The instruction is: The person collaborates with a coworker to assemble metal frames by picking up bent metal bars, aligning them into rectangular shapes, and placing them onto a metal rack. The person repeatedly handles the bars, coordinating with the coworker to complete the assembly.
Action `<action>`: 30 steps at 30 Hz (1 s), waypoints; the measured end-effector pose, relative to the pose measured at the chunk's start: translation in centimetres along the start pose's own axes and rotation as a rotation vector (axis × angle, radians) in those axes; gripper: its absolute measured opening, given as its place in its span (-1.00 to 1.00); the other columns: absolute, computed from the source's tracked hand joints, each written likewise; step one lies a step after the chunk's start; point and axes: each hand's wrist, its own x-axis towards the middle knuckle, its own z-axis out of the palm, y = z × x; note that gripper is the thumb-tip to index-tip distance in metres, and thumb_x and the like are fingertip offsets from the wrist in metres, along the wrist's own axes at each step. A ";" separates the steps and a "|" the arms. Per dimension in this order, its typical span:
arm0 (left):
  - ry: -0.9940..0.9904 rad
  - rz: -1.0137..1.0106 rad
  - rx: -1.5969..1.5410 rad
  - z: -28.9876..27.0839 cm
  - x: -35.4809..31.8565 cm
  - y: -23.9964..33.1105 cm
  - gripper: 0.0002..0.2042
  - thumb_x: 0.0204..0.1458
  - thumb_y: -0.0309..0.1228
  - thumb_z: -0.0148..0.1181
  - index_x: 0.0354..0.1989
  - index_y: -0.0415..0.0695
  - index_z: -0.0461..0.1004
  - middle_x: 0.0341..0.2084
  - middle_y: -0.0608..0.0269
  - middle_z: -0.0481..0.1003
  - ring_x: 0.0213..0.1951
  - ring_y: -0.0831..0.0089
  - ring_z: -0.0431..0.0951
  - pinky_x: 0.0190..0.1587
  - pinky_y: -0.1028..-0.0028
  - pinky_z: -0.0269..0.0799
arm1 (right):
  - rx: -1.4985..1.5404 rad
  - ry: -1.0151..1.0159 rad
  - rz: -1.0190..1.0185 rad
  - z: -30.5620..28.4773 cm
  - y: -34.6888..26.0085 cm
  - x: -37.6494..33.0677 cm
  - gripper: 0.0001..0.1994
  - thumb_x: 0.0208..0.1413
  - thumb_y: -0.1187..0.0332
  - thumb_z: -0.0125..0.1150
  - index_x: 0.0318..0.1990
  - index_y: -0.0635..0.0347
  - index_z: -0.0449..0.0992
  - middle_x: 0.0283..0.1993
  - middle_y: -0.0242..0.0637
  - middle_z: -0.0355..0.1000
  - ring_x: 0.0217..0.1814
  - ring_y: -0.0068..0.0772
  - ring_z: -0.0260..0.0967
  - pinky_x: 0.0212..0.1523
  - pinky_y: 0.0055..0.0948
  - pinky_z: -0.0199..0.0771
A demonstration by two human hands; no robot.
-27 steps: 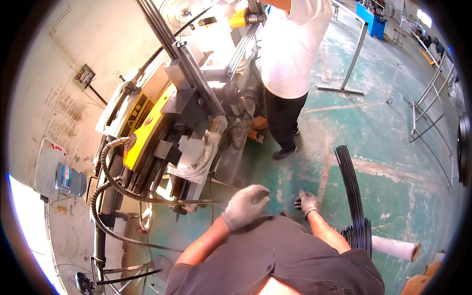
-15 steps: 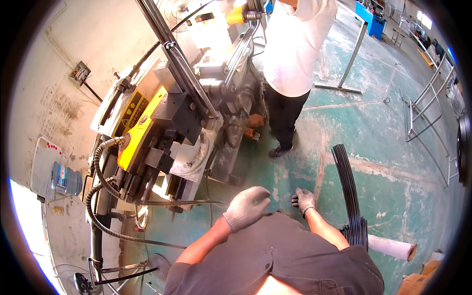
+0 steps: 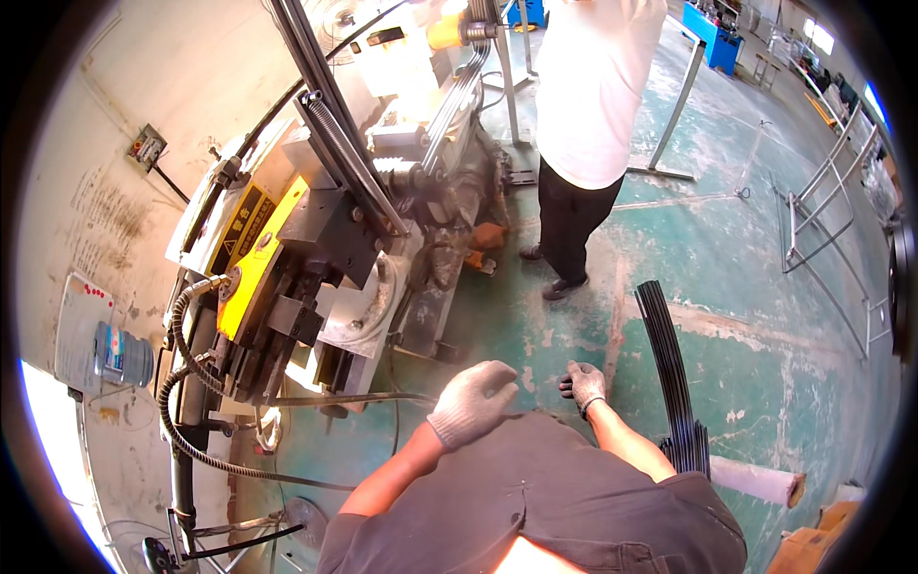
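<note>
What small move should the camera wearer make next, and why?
Probably shift the right hand rightward toward the dark strips: no object shows in it or in the left hand, and the strips are to its right, not touching it.

Pale-gloved hands (image 3: 475,402), dark grey shirt (image 3: 574,469)

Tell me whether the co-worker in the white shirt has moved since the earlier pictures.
Yes: the co-worker has moved rightward, away from the machine.

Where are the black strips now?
In the head view, the black strips are right of the right hand, with a pale roll beside their lower end.
</note>
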 end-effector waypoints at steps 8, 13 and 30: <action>-0.011 0.033 0.032 1.0 0.5 0.6 -0.77 0.21 -0.38 0.30 -0.04 -0.24 0.62 -0.16 0.02 0.64 -0.14 0.16 0.67 -0.03 0.29 0.57 | -0.005 0.018 0.019 -1.4 -0.3 -0.4 -0.64 0.44 0.14 0.21 -0.04 0.36 0.57 -0.30 -0.15 0.61 -0.41 -0.36 0.58 -0.46 -0.37 0.67; -0.036 0.060 0.045 1.9 0.8 0.8 -0.74 0.22 -0.32 0.26 -0.02 -0.21 0.62 -0.09 -0.05 0.63 -0.07 -0.02 0.65 0.02 0.17 0.57 | 0.008 0.035 0.010 -2.6 0.6 -0.2 -0.65 0.43 0.14 0.21 -0.08 0.35 0.57 -0.31 -0.16 0.61 -0.43 -0.37 0.58 -0.47 -0.37 0.67; -0.058 0.289 0.168 3.8 1.7 3.4 -0.75 0.23 -0.35 0.30 -0.03 -0.26 0.61 -0.13 -0.04 0.63 -0.09 0.04 0.66 0.01 0.24 0.57 | 0.026 0.061 0.017 -6.5 1.9 0.4 -0.67 0.41 0.17 0.22 -0.09 0.35 0.55 -0.32 -0.16 0.58 -0.44 -0.37 0.55 -0.51 -0.37 0.62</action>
